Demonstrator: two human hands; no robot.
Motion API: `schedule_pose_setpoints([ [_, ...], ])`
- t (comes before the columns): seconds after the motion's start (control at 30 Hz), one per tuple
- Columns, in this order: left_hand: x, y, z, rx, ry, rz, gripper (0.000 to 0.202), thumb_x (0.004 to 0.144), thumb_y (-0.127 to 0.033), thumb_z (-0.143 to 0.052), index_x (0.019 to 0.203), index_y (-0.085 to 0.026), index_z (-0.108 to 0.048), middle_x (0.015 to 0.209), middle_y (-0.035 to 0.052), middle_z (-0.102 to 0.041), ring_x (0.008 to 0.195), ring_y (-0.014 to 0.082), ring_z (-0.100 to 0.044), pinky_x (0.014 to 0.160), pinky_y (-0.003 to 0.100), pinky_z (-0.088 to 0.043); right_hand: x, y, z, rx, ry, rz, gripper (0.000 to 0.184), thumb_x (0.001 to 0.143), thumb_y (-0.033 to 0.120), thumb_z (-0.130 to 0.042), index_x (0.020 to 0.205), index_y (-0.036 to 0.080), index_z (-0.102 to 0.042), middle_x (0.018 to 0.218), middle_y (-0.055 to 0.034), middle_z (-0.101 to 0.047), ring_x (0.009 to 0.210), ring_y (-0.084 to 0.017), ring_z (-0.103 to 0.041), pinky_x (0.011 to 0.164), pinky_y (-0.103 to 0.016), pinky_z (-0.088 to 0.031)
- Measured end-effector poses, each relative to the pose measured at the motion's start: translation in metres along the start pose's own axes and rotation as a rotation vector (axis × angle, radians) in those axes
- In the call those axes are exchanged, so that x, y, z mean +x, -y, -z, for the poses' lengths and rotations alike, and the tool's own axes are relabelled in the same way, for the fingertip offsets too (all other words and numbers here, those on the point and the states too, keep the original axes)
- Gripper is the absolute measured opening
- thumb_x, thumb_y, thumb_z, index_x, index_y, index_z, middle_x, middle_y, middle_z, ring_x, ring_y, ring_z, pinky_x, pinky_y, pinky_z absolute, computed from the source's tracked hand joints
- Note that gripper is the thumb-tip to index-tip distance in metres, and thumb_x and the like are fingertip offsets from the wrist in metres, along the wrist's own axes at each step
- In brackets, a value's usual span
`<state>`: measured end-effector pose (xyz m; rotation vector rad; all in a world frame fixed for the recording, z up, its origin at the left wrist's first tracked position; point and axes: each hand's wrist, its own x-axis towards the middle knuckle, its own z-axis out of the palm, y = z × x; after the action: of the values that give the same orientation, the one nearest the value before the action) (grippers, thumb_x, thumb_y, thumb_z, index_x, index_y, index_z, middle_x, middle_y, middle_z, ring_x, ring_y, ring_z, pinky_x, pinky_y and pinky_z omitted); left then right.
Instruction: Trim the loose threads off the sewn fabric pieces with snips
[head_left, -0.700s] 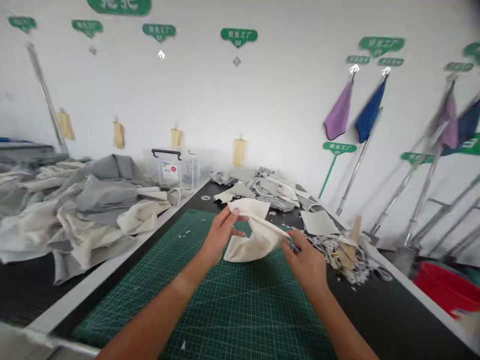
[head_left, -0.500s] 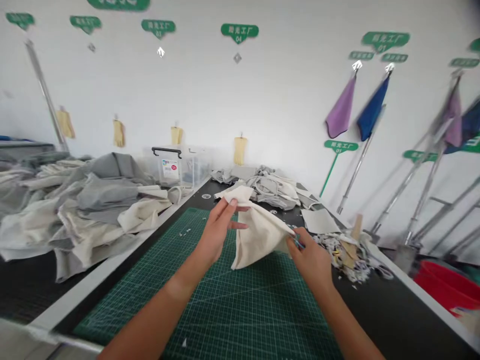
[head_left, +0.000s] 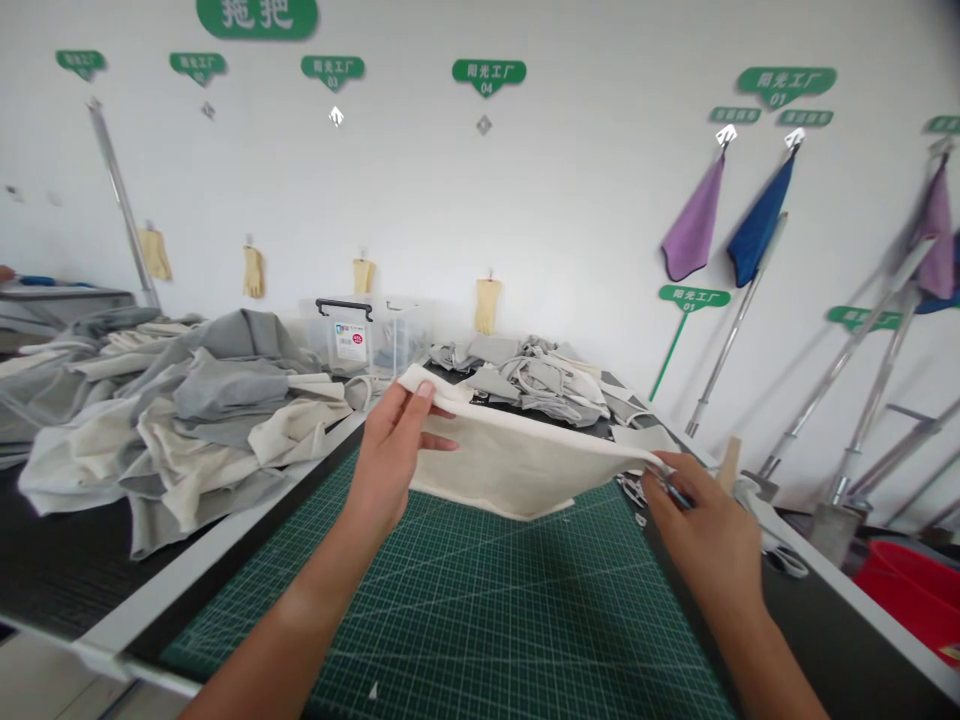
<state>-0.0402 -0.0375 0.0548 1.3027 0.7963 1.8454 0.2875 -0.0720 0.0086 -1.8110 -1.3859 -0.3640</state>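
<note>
And now the cream cloth (head_left: 510,465) opens out wide, no longer bunched as it was a moment ago, its top edge drawn taut between both hands. The left hand (head_left: 390,460) pinches one corner, fingers (head_left: 420,392) pressed against the thumb. Over on the other side, the right hand (head_left: 705,530) pinches the far corner, its curled fingers also holding a small blue-tipped item (head_left: 679,495), too small to identify. The cloth hangs over the green cutting mat (head_left: 480,620) on the black table (head_left: 840,630), its lower point dipping toward the grid. Beyond it lie grey fabric scraps (head_left: 525,380), with a heaped pile of grey and cream fabric (head_left: 187,420) off to the left.
</note>
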Motion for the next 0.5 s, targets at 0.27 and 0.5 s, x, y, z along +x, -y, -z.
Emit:
schedule_pose_setpoints([
  [0.27, -0.003, -0.005, 0.019, 0.074, 0.010, 0.136, 0.036, 0.085, -0.052, -0.070, 0.087, -0.017, -0.060, 0.079, 0.0022, -0.059, 0.073, 0.0133, -0.057, 0.051, 0.017, -0.052, -0.005, -0.022, 0.041, -0.061, -0.145, 0.055, 0.036, 0.087, 0.057, -0.060, 0.114, 0.037, -0.072, 0.096, 0.0038, -0.078, 0.085, -0.023, -0.074, 0.064, -0.028, -0.046],
  [0.5, 0.015, 0.020, 0.023, 0.095, 0.166, 0.308, 0.039, 0.084, -0.053, -0.071, 0.081, -0.017, -0.058, 0.072, 0.0003, -0.058, 0.067, 0.0107, -0.056, 0.054, 0.016, -0.050, 0.025, -0.051, 0.031, -0.076, 0.066, -0.007, 0.038, 0.084, 0.063, -0.062, 0.107, 0.035, -0.074, 0.098, 0.0015, -0.079, 0.089, -0.029, -0.074, 0.064, -0.032, -0.048],
])
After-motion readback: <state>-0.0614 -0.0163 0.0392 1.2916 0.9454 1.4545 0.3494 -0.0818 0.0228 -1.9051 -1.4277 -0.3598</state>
